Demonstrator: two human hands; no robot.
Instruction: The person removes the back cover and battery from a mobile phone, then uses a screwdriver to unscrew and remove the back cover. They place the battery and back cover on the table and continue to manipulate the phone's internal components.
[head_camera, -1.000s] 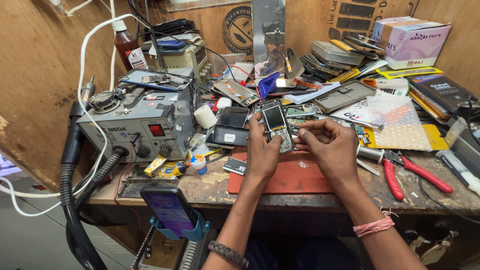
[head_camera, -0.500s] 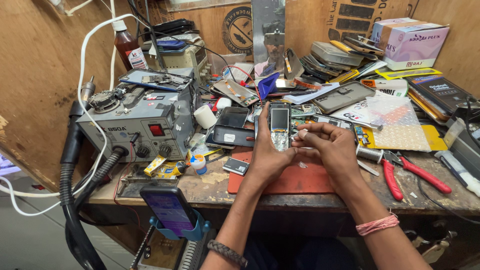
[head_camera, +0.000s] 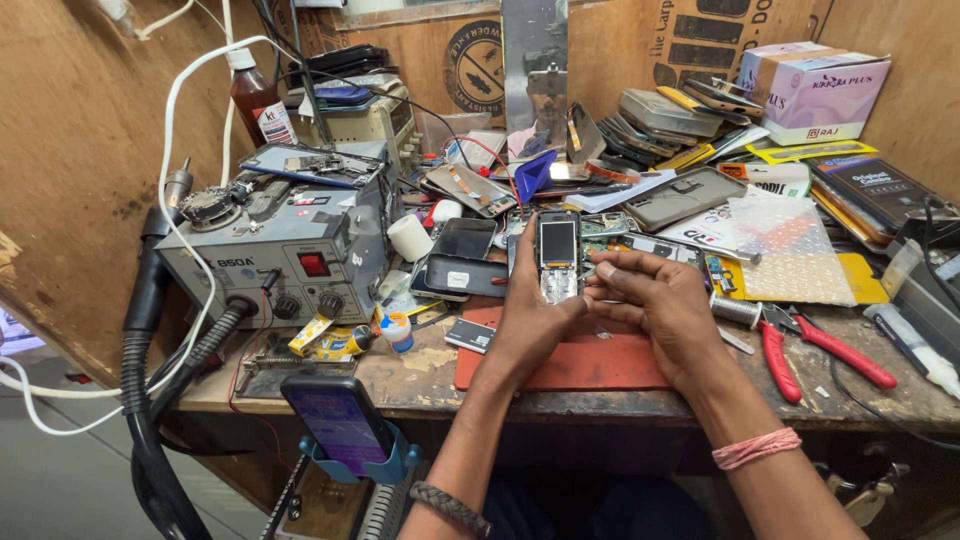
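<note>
Left hand (head_camera: 527, 318) fingers gripping upright keypad phone (head_camera: 558, 256), right hand (head_camera: 655, 305) fingers curled against it

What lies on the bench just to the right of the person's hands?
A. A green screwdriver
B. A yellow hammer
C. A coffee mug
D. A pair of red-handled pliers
D: red-handled pliers lie on the bench beside the right hand, which meets the left hand at a small keypad phone.
</note>
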